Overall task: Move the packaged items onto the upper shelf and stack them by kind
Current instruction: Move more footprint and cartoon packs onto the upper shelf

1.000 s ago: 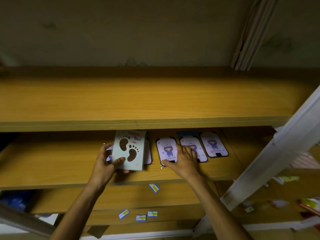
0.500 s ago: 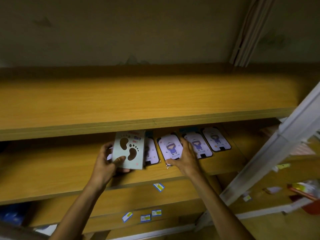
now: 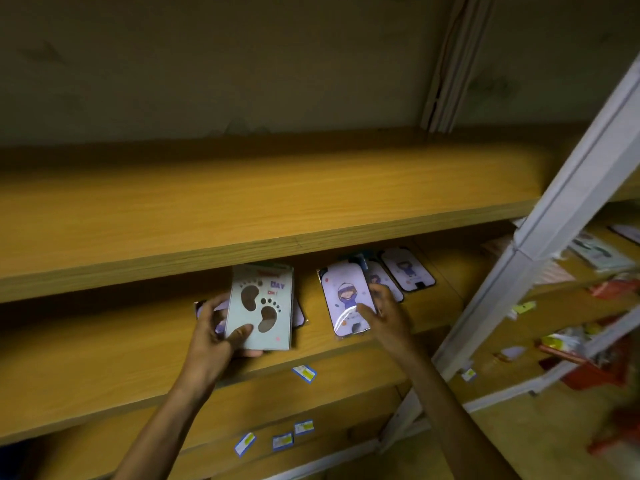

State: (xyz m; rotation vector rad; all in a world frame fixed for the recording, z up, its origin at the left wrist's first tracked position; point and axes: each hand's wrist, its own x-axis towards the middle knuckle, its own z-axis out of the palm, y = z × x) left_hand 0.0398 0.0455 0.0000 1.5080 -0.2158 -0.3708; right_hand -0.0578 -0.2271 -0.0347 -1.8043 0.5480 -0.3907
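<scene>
Left hand grip clamped on pale-green cardboard footprint pack, thumb on its face. Right hand grip pinches wrapped lilac cartoon-figure card, lower edge lifted to clear the lower shelf. Bare wooden upper shelf sits just above both grips.

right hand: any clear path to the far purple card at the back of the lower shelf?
Probably not yet. The right hand already grips a purple card, and the far purple card lies beyond it, under the upper shelf edge. Nothing else blocks it.
</scene>
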